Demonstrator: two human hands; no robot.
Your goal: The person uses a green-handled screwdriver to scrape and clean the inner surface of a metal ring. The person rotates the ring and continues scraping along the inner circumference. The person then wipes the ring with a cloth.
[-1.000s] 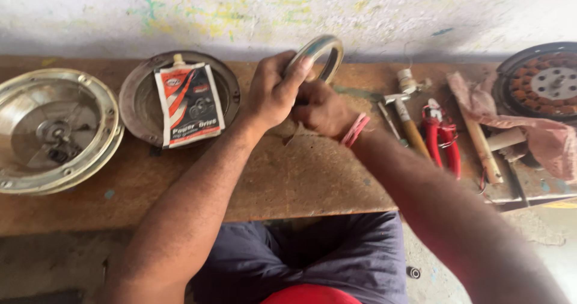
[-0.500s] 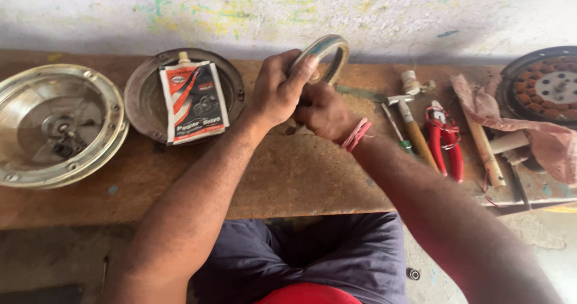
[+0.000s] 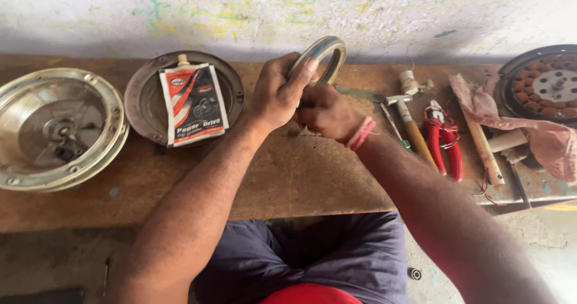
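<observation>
Nearest to us, our lap sits against the front edge of the wooden worktop (image 3: 288, 178), and both forearms reach out over it. Our left hand (image 3: 277, 94) holds a thin metal ring (image 3: 327, 54) upright above the worktop, the fingers (image 3: 303, 76) clamped on its near rim with the thumb pressed along the edge. Our right hand (image 3: 327, 113) is curled shut just below and behind the ring; whether it pinches the ring's lower edge or some small part we cannot tell, since the left hand covers it.

The grip looks narrow to us: the ring is held by one side only, so a twist or a slippery edge could let it pivot out and drop onto the worktop or roll off the near edge to the floor. Squeezing hard could, we judge, bend so thin a band.

Farther out lie a hammer (image 3: 409, 124) and red-handled pliers (image 3: 443, 139) near our right forearm; a sweep of that arm could knock them. To the left, a grease pouch (image 3: 193, 103) rests in a dark round cover (image 3: 150, 100), beside a shiny round housing (image 3: 57, 127). At far right a cloth (image 3: 529, 130) lies partly over a stator with copper windings (image 3: 544, 85).
</observation>
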